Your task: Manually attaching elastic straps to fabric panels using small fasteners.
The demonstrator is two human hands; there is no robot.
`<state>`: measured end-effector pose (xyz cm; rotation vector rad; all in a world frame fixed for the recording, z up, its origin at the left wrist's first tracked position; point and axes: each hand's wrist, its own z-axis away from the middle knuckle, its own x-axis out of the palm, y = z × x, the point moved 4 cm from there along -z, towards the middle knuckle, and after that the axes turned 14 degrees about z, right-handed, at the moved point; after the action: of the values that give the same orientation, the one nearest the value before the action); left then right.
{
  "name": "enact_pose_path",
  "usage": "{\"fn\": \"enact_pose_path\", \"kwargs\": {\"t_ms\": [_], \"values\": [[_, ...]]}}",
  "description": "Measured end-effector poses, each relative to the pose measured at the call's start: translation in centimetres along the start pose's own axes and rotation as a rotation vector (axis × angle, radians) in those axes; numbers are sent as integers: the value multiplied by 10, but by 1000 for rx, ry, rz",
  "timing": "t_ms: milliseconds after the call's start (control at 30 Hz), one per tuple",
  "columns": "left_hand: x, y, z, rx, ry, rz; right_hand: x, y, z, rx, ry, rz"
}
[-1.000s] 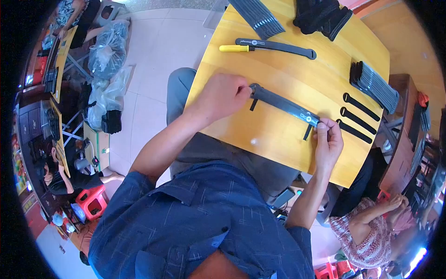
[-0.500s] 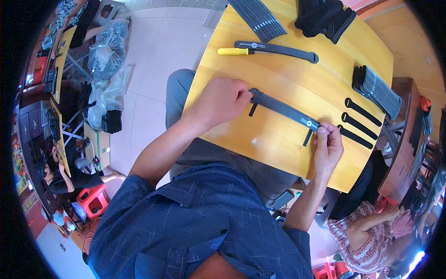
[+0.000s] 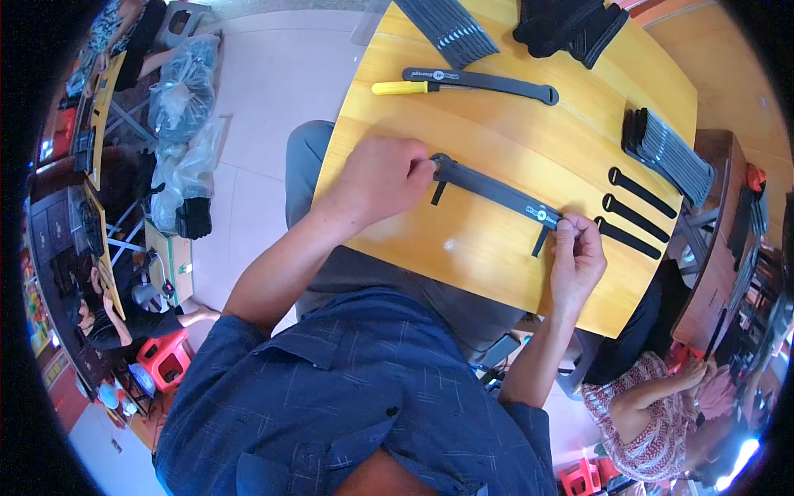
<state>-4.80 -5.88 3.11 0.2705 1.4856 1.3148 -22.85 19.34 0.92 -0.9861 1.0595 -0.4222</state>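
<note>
A dark grey hook-and-loop strap (image 3: 496, 192) with white print near its right end is stretched between my hands just over the wooden table. My left hand (image 3: 382, 178) pinches its looped left end, the fingertips partly hidden by the fist. At the other end, my right hand (image 3: 576, 260) holds the strap between thumb and forefinger. Two short black pieces jut from beneath the strap towards me, one near each end. To the right of my right hand lie three small black straps (image 3: 641, 194) with ring ends, side by side.
Beyond my hands, a yellow-handled screwdriver (image 3: 401, 88) lies against another grey strap (image 3: 496, 83). Stacks of grey straps (image 3: 447, 31) and black straps (image 3: 571, 26) occupy the table's far side, with another stack (image 3: 672, 153) at its right edge. Other people sit at both sides.
The whole view has shifted slightly, so the table and hands appear a little further left. Both hands keep the same hold on the strap.
</note>
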Motion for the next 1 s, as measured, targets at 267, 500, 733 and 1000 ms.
{"fn": "enact_pose_path", "kwargs": {"t_ms": [267,500,733,1000], "values": [[0,1,-1,4,-10,-6,-1,2,-1,-3,26,57],[-1,2,-2,-34,-13,-2,-1,6,-2,-7,23,81],[-1,0,-3,-29,-12,-6,0,4,-2,0,18,65],[-2,2,-3,-22,-22,-11,0,2,-2,4,17,94]]}}
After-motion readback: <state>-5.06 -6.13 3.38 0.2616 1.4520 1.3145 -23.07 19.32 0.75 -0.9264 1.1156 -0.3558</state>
